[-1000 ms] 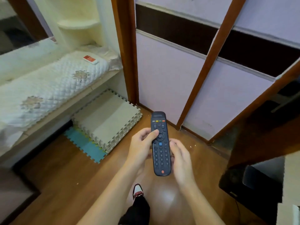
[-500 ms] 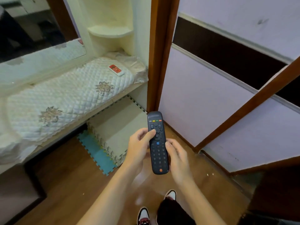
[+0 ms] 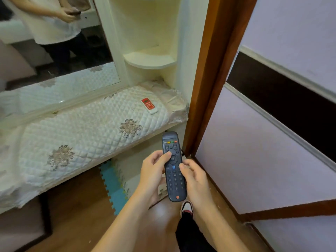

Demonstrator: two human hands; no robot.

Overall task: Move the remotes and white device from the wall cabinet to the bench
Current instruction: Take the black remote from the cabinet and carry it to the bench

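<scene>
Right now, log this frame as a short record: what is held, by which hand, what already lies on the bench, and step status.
held item: dark remote, upright, buttons facing the camera
left hand: grip on the remote's left edge, thumb on the buttons
right hand: fingers at the remote's right edge
bench: quilted cover, white remote with red face lying near its right end
step status: dark remote not yet set on the bench

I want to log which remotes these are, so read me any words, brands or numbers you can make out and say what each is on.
No text here can be read.
Dark remote, held in both hands: a faint marking near its top end and the button legends are too blurred to read.
White remote with a red face, lying on the bench: its display and button print are too small to read.
</scene>
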